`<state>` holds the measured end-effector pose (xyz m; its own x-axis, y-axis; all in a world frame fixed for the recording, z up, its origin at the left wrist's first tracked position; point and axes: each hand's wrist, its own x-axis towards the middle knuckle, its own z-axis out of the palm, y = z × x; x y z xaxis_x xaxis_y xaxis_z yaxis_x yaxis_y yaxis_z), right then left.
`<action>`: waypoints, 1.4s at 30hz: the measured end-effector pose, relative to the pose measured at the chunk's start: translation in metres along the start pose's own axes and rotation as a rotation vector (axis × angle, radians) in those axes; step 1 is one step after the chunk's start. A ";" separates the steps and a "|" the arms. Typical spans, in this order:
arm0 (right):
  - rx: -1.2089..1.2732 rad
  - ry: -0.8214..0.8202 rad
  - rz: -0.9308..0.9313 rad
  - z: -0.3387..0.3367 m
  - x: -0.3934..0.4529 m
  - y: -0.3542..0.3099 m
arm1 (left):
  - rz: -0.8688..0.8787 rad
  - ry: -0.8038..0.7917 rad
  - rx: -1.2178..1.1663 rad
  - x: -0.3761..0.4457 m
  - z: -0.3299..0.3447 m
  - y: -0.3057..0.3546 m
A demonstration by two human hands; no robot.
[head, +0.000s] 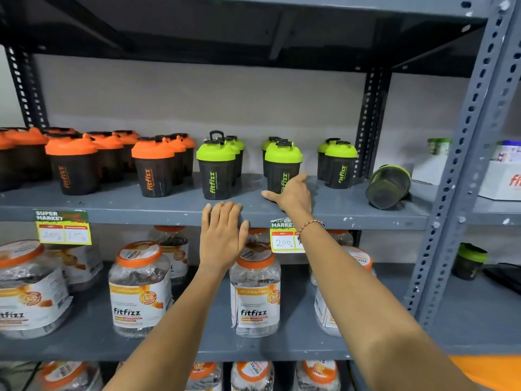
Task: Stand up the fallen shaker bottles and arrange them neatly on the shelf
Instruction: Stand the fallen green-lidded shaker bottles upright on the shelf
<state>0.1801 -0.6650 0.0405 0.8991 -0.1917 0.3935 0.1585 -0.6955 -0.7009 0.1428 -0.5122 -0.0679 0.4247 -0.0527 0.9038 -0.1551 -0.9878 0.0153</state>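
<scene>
Black shaker bottles stand along the grey shelf: orange-lidded ones on the left, green-lidded ones in the middle and right. One green-lidded shaker lies on its side at the shelf's right end, base toward me. My right hand is open, fingers spread around the base of an upright green-lidded shaker, touching it. My left hand rests flat and open on the shelf's front edge, holding nothing.
Price tags hang from the shelf's edge. Clear fitfizz jars with orange lids fill the shelf below. A perforated grey upright bounds the shelf on the right; beyond it sit a white box and another green-lidded shaker.
</scene>
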 end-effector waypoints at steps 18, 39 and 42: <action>-0.028 0.648 -0.001 -0.135 -0.001 0.076 | -0.132 0.004 -0.329 0.012 -0.003 0.078; 0.912 -0.219 0.186 -0.145 0.070 0.145 | -0.041 -0.052 0.055 0.025 -0.004 0.055; 0.827 -0.293 0.124 -0.147 0.067 0.140 | -0.035 -0.041 0.060 0.024 -0.002 0.055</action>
<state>0.2024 -0.8771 0.0566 0.9797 0.0314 0.1978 0.1955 0.0640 -0.9786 0.1427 -0.5671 -0.0444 0.4653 -0.0228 0.8849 -0.0860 -0.9961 0.0195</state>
